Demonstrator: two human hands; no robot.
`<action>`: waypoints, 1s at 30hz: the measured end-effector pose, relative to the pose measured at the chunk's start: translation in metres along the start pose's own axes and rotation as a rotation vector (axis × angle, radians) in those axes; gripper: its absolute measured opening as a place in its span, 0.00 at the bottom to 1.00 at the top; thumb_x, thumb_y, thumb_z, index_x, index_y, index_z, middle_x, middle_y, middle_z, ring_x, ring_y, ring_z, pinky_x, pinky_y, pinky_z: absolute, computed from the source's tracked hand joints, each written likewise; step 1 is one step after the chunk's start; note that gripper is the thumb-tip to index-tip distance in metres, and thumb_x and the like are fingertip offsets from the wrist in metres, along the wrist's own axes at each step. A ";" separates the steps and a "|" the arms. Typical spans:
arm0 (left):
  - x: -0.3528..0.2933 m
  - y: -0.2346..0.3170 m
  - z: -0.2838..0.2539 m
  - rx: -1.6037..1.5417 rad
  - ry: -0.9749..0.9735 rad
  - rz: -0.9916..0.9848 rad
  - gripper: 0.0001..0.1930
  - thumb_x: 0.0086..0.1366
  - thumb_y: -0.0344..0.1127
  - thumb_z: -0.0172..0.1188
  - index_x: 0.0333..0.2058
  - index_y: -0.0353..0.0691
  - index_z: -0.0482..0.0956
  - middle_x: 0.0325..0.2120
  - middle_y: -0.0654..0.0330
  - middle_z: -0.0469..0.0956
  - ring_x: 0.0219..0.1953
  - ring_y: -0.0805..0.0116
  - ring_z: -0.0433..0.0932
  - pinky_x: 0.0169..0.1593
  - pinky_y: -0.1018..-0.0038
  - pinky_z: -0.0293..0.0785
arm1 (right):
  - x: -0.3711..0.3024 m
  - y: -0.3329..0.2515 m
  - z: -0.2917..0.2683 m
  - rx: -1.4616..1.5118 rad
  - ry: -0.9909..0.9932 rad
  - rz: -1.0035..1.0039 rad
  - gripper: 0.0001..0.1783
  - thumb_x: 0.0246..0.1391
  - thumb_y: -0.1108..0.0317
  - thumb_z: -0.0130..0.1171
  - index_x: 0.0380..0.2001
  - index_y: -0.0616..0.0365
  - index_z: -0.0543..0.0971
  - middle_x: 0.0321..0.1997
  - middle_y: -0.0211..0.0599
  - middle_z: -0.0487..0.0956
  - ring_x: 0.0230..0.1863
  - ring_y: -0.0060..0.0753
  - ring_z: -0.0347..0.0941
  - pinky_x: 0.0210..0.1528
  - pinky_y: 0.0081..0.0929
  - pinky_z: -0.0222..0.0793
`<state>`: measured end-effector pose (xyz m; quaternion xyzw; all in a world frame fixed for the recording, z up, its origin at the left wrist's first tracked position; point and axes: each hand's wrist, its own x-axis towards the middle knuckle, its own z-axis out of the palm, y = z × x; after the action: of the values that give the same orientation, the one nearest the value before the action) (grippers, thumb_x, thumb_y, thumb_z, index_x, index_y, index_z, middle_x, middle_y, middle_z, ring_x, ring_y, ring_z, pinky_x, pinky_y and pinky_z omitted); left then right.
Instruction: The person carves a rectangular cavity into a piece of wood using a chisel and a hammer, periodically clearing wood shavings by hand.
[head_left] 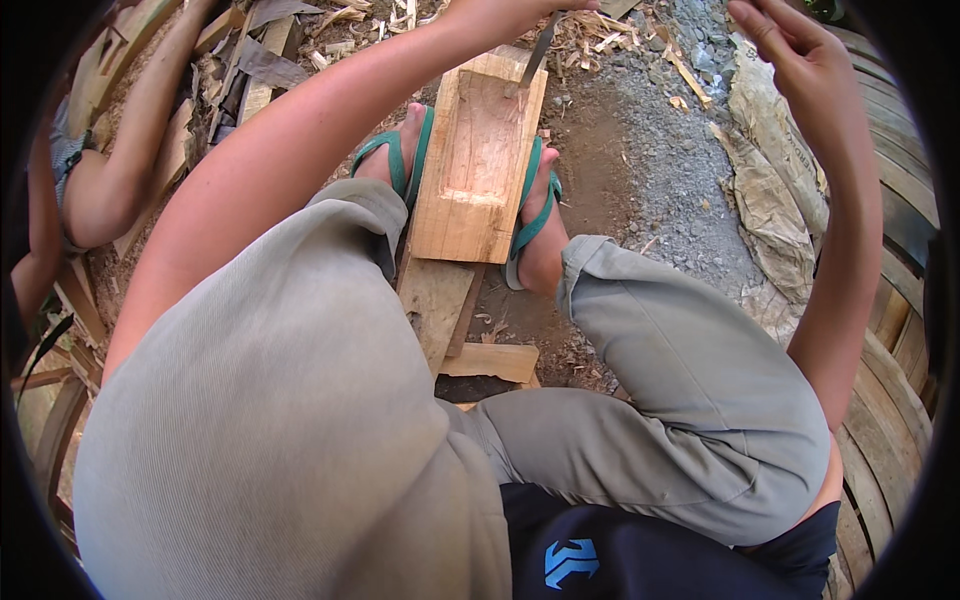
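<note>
Between my feet lies a pale wooden block (462,232) with a long rectangular hollow cut into its top face. My left hand (510,14), at the upper edge of the view, is closed around a chisel. The chisel's dark, flat blade (541,50) slants down to the far right end of the hollow; the chisel's handle is out of view. Raised at the upper right, apart from the block, my right hand (797,48) has its fingers curled. Whatever it grips is cut off by the picture's edge.
Under the block's near end runs a wooden plank (436,305). My feet in green sandals (540,215) flank the block. Wood shavings (605,38) and offcuts (270,65) lie beyond. A crumpled sack (775,170) is at right, by slatted wood (895,340). Another person's arm (125,185) shows at left.
</note>
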<state>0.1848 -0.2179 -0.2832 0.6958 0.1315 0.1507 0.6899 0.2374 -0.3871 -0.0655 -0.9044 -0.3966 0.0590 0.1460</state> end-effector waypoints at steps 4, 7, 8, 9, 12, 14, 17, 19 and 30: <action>0.001 0.001 0.003 -0.026 -0.018 -0.013 0.19 0.57 0.36 0.76 0.46 0.35 0.87 0.31 0.63 0.87 0.30 0.82 0.79 0.34 0.78 0.76 | 0.007 -0.010 -0.011 0.011 -0.060 0.219 0.22 0.63 0.65 0.64 0.59 0.57 0.79 0.26 0.20 0.73 0.30 0.17 0.64 0.33 0.22 0.63; -0.002 -0.001 -0.004 -0.005 0.002 -0.056 0.19 0.57 0.36 0.76 0.46 0.36 0.87 0.32 0.63 0.87 0.30 0.82 0.79 0.33 0.78 0.76 | 0.004 -0.002 0.008 -0.047 0.052 0.009 0.22 0.63 0.66 0.63 0.59 0.57 0.80 0.27 0.20 0.74 0.29 0.16 0.63 0.32 0.21 0.62; -0.004 -0.003 -0.009 0.014 0.015 -0.068 0.19 0.57 0.36 0.76 0.46 0.36 0.87 0.32 0.63 0.87 0.30 0.82 0.79 0.33 0.78 0.76 | 0.005 0.002 0.015 -0.035 0.058 -0.042 0.21 0.63 0.66 0.63 0.59 0.56 0.80 0.27 0.20 0.74 0.29 0.15 0.63 0.31 0.21 0.62; -0.002 -0.002 -0.004 0.007 0.002 -0.062 0.19 0.57 0.36 0.76 0.46 0.36 0.87 0.32 0.63 0.87 0.30 0.82 0.79 0.33 0.78 0.76 | 0.005 0.006 0.011 -0.023 0.039 -0.037 0.21 0.63 0.66 0.63 0.59 0.56 0.80 0.27 0.20 0.75 0.29 0.15 0.63 0.31 0.20 0.62; 0.001 0.000 0.002 0.040 0.001 -0.059 0.19 0.57 0.36 0.76 0.46 0.37 0.87 0.32 0.63 0.87 0.30 0.82 0.79 0.33 0.78 0.76 | 0.007 0.001 -0.006 0.033 -0.038 0.126 0.21 0.64 0.66 0.63 0.59 0.57 0.80 0.27 0.20 0.75 0.29 0.15 0.63 0.31 0.20 0.62; 0.000 0.000 -0.002 0.042 -0.011 -0.067 0.19 0.57 0.37 0.76 0.46 0.37 0.87 0.31 0.63 0.87 0.29 0.82 0.79 0.33 0.78 0.75 | 0.009 0.000 -0.002 0.009 -0.020 0.194 0.21 0.64 0.65 0.62 0.59 0.56 0.80 0.26 0.20 0.74 0.28 0.15 0.62 0.31 0.20 0.61; 0.004 -0.006 0.004 -0.014 -0.012 -0.033 0.18 0.57 0.38 0.76 0.45 0.36 0.87 0.29 0.64 0.87 0.28 0.82 0.78 0.32 0.77 0.74 | 0.008 0.013 0.001 -0.041 -0.018 0.047 0.21 0.65 0.64 0.62 0.60 0.54 0.80 0.25 0.19 0.72 0.26 0.14 0.61 0.28 0.20 0.58; 0.002 0.000 0.001 0.016 -0.013 -0.051 0.18 0.57 0.38 0.76 0.43 0.36 0.87 0.28 0.64 0.86 0.27 0.82 0.77 0.31 0.77 0.73 | 0.012 0.007 -0.007 0.028 -0.054 0.134 0.22 0.65 0.63 0.62 0.60 0.53 0.80 0.25 0.19 0.71 0.25 0.14 0.60 0.28 0.20 0.58; 0.006 -0.011 0.001 -0.100 0.021 -0.046 0.17 0.57 0.37 0.76 0.44 0.36 0.87 0.28 0.64 0.86 0.27 0.81 0.77 0.31 0.77 0.73 | 0.017 0.007 0.001 0.075 0.031 0.156 0.22 0.64 0.60 0.63 0.61 0.49 0.80 0.23 0.18 0.71 0.23 0.12 0.61 0.24 0.19 0.58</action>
<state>0.1911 -0.2168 -0.2944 0.6557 0.1471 0.1486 0.7255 0.2536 -0.3790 -0.0686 -0.9272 -0.3203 0.0711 0.1808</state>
